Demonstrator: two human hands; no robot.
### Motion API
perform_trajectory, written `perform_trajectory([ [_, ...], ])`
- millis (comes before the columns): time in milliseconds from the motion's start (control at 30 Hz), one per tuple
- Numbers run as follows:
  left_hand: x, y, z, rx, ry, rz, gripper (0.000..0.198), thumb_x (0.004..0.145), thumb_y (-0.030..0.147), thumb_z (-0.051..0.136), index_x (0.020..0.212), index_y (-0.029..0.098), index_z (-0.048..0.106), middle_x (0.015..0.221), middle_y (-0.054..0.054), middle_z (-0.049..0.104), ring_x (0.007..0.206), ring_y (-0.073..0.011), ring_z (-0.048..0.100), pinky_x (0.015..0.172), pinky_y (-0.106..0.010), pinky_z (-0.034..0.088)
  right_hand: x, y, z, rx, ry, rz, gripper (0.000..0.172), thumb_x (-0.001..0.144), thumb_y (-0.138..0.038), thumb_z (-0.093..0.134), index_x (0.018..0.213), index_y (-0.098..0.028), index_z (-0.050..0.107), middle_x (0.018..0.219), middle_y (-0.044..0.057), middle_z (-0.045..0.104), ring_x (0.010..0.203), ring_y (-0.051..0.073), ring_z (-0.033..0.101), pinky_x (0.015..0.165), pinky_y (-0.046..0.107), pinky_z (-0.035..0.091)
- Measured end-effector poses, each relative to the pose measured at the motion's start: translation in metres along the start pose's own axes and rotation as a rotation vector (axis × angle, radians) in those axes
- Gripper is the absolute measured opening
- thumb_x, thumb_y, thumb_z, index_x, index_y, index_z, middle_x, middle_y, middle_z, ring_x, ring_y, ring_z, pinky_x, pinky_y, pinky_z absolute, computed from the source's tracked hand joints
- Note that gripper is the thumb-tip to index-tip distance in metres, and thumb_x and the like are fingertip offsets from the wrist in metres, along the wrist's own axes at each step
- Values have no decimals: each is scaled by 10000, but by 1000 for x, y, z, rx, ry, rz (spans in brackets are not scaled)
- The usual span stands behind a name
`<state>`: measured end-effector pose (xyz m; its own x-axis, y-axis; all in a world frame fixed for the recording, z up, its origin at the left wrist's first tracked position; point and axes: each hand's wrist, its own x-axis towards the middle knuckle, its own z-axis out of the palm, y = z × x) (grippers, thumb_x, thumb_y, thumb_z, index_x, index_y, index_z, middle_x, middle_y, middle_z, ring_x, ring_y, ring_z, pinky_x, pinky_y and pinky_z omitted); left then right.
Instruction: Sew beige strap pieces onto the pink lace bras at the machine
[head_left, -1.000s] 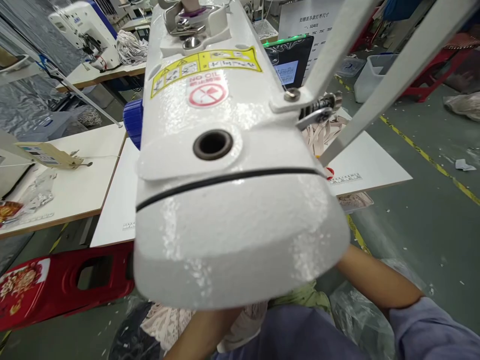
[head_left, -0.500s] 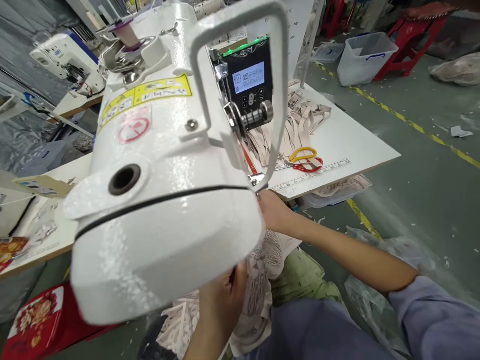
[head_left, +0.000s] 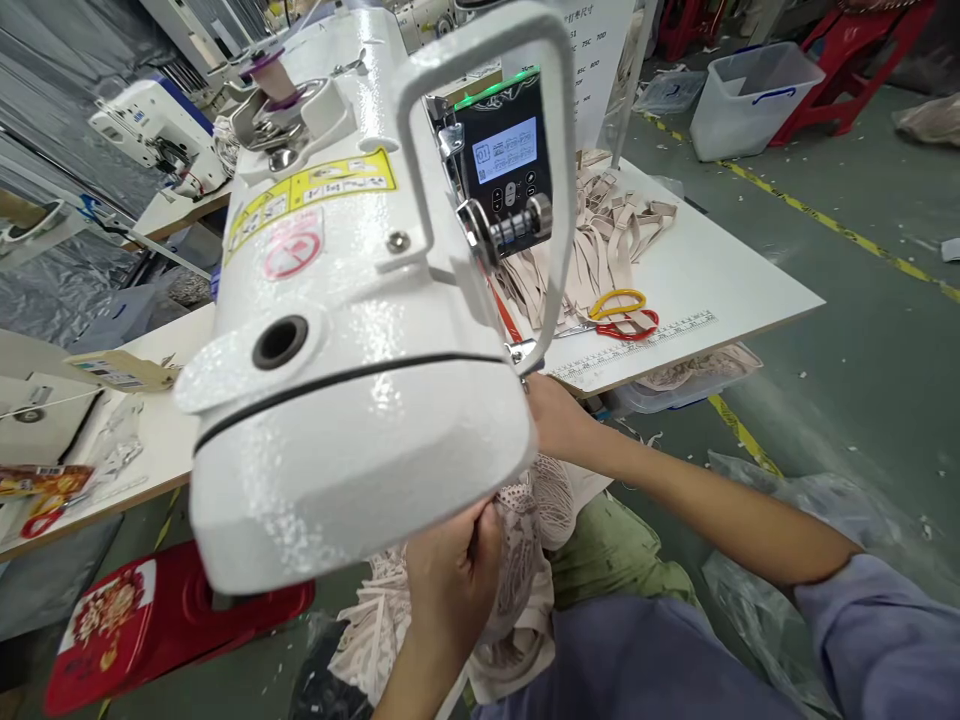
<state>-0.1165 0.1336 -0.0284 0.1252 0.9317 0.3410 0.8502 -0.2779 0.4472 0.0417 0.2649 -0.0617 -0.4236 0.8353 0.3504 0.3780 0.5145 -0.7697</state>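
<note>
A white sewing machine (head_left: 360,450) fills the middle of the head view, and its head hides the needle area. Just below it, my left hand (head_left: 454,565) is closed, thumb uppermost, on the edge of a beige lace bra (head_left: 517,570). The bra hangs down over my lap, with a rounded cup showing. My right hand (head_left: 559,415) reaches in at the right side of the machine head, by the bra's upper part. Its fingers are hidden behind the machine, so their grip cannot be seen.
On the white table (head_left: 750,290) lie beige straps (head_left: 600,240), scissors (head_left: 626,315) with yellow and red handles, and a printed ruler (head_left: 660,340). A lit control panel (head_left: 506,155) stands behind the machine's guard. A red stool (head_left: 172,620) is at lower left, a clear bin (head_left: 750,105) at upper right.
The view has shifted slightly, so the machine and table sit further right. Both hands stay at the machine head; the left now shows a little higher against its lower edge.
</note>
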Motion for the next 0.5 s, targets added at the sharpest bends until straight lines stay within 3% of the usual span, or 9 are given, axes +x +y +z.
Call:
perform_trajectory([
  [167,2,2,3,14,-1,22,316,946,224,457,830,209,750,795,-52,787,686,-193,741,645,-253,546,-1,3,1,-12,11,-21,56,826,-162,643,869,-195,657,999,63,634,836,190,614,728,292,505],
  [333,-7,-7,6,76,25,-30,253,960,274,465,981,205,707,784,-52,760,615,-176,697,576,-249,499,-2,3,0,-5,17,-26,38,821,-154,653,839,-183,636,967,62,611,810,186,598,715,299,495],
  [433,-12,-6,7,147,107,-35,228,963,341,486,1031,190,643,794,-61,718,653,-199,675,577,-277,481,-2,-1,-3,7,9,-21,68,832,-117,624,791,-170,607,968,71,611,789,171,580,706,291,482],
  [500,-13,5,9,197,219,15,200,964,343,495,1026,186,602,841,-82,683,758,-226,660,662,-314,487,-2,-4,-4,-2,7,-2,115,835,-102,608,746,-168,578,945,68,606,793,162,572,704,280,477],
])
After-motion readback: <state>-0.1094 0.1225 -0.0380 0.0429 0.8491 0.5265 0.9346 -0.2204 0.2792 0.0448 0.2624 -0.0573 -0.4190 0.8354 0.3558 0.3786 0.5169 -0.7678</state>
